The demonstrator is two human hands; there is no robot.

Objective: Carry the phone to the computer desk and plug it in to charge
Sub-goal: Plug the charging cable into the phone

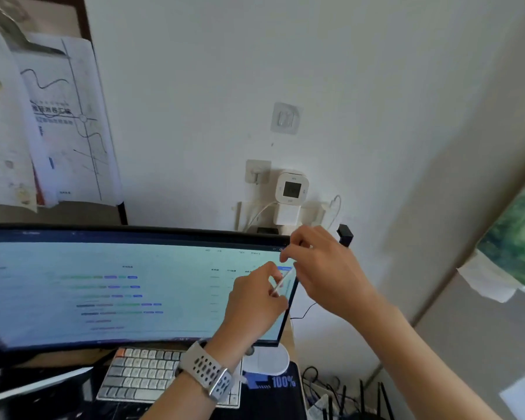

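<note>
Both my hands are raised in front of the right edge of the curved monitor (134,286). My left hand (255,301), with a white watch on its wrist, pinches the lower part of a thin white cable (283,280). My right hand (322,268) is closed on the cable's upper end, just below the wall socket. A white charger block (287,215) sits plugged into the white power strip (243,215) on the wall, and a white lead (259,215) runs down from it behind the monitor. No phone is in view.
A small white clock (291,189) and two adhesive hooks (285,118) are on the wall. On the desk below lie a keyboard (140,374), the monitor's white foot (270,360) and a black mat (273,398). Books (58,122) stand upper left, cables and antennas (346,395) lower right.
</note>
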